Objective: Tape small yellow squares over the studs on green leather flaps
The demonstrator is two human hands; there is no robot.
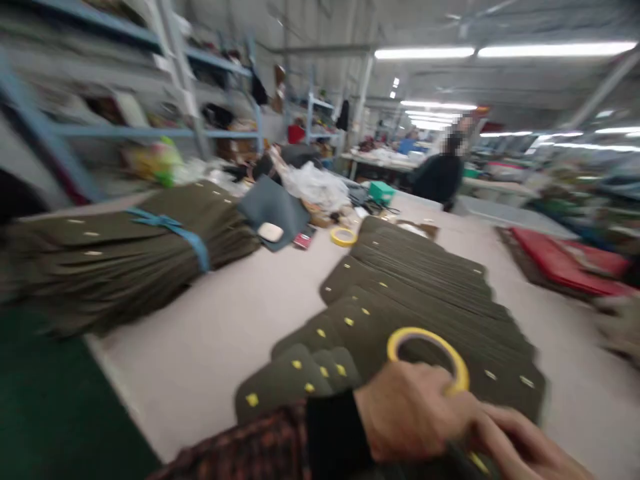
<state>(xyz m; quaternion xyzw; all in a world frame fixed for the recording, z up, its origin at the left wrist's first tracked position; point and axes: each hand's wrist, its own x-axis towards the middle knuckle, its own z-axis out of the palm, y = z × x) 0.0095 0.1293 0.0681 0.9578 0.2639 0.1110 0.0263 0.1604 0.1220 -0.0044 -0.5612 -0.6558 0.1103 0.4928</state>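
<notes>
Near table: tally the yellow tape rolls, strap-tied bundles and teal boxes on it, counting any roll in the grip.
Yellow tape rolls: 2
Strap-tied bundle: 1
Teal box: 1
Total: 4

A: How does the tape roll [425, 332] look?
B: It's a yellow ring, tilted, gripped in the left hand [415, 407]. Part of its near rim is hidden behind the fingers.
A: Is it resting on the olive pieces [415, 300]?
B: It's over them; I can't tell whether it touches.
A: And the pieces themselves?
B: Dark, flat, round-cornered. They overlap in a fanned run across the desk [190, 360], the far ones in close layers, several nearer ones spread out to the left.
A: Any marks on them?
B: Small tabs [252, 399], bright yellow on the spread-out pieces, paler on the far ones and along the right side.
</notes>
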